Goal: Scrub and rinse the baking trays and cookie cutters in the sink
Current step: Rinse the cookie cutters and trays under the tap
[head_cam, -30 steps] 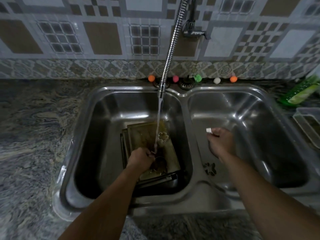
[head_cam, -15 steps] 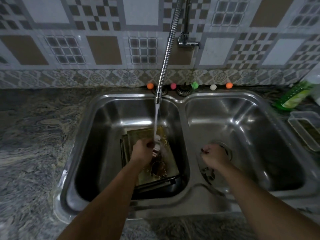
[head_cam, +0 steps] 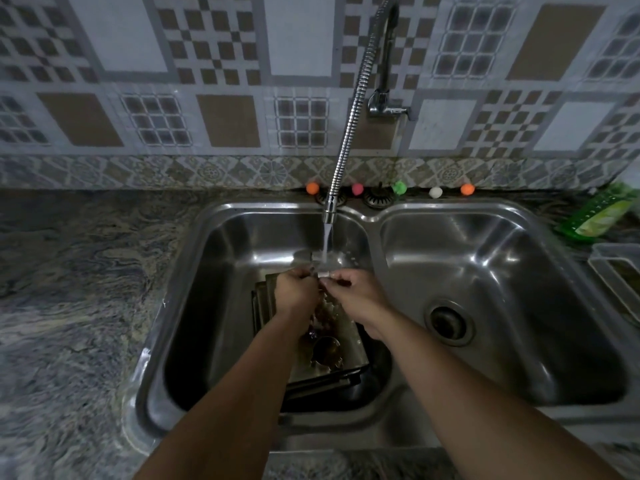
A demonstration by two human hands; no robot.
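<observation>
Both hands meeting under the tap [head_cam: 330,209], water running down onto them over the left basin [head_cam: 214,306]. Left hand [head_cam: 296,294] curled in a loose fist, fingers pressed together round something small and shiny at the stream. Probably a cutter, but it's too hidden to name for sure. Right hand [head_cam: 353,296] also curled, fingertips pinching in at that same spot, touching the left. Looks like a two-handed rinse or rub of one small piece.

Trays [head_cam: 349,351] sitting stacked on the basin floor, right under the wrists, top one stained brown w/ murky water pooling. A cutter [head_cam: 327,351] lying on that top tray, near its front edge, partly behind the left forearm. Right basin [head_cam: 502,289] showing just the drain.

Handling, my read: cutters are thin metal, light, stiff but bendable if squeezed hard, and slick when wet, so hold by the outer band, not across the middle; edges may bite. Trays are rigid, heavier, greasy-slippery, so best gripped at the rims, both hands.

Writing: none readable. Green pack [head_cam: 599,218] on the counter at far right has print, but it's too blurred to make out. No brand visible on tap or sink.
</observation>
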